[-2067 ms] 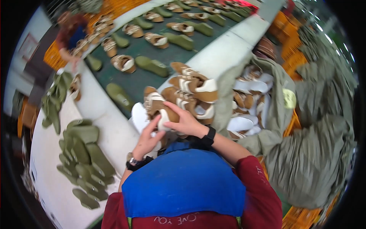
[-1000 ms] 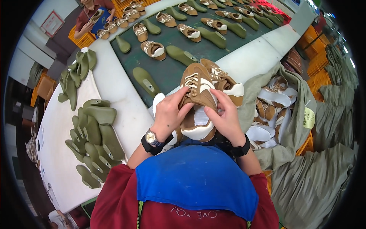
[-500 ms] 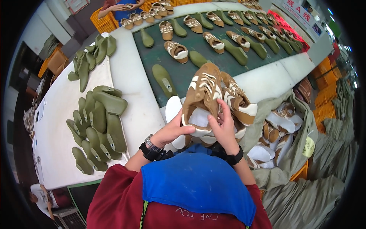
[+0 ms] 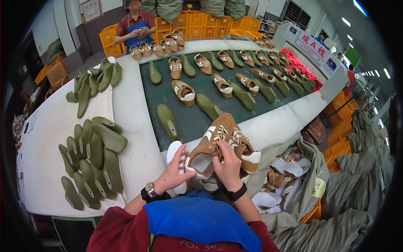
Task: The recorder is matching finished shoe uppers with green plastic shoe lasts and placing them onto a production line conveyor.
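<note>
I saw the right hand (image 4: 228, 168) holding a brown shoe (image 4: 211, 145), its grip narrowed on the collar by the laces. The left hand (image 4: 173, 173) kept a wide grip, thumb against the heel. The shoe was tilted up before the person's blue apron (image 4: 201, 220), just beside another shoe (image 4: 248, 154). Olive lasts (image 4: 96, 150) lay heaped leftward on the white counter (image 4: 136, 130).
</note>
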Available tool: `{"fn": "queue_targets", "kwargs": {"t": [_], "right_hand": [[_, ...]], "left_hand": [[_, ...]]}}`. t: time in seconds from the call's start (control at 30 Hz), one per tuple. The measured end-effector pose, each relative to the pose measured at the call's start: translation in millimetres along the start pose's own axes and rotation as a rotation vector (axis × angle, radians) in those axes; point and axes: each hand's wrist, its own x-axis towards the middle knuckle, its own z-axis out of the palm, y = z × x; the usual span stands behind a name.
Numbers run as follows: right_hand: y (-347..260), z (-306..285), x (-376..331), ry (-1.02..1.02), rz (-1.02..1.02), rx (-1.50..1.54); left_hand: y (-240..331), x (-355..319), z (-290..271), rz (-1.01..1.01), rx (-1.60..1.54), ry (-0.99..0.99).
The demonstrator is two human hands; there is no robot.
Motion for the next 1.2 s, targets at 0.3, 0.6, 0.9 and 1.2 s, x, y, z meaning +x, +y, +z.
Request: {"fn": "queue_targets", "kwargs": {"t": [0.3, 0.6, 0.9, 1.2], "right_hand": [[-2.8, 6.5, 10.5, -0.087, -0.001, 0.09], [-70.1, -126.5, 72.1, -0.863, -0.068, 1.104], [-156.7, -131.3, 44.5, -0.811, -0.472, 2.048], [-105.6, -122.8, 70.5, -1.297, -0.443, 1.5]], "left_hand": [[16.1, -2.7, 2.6, 0.477, 0.583, -0.094], [1.8, -16.9, -41.1, 0.413, 0.737, 0.31], [-5.1, -17.7, -52.9, 0.232, 0.323, 0.476], [-51.4, -1.2, -98.2, 0.107, -0.003, 0.605]]}}
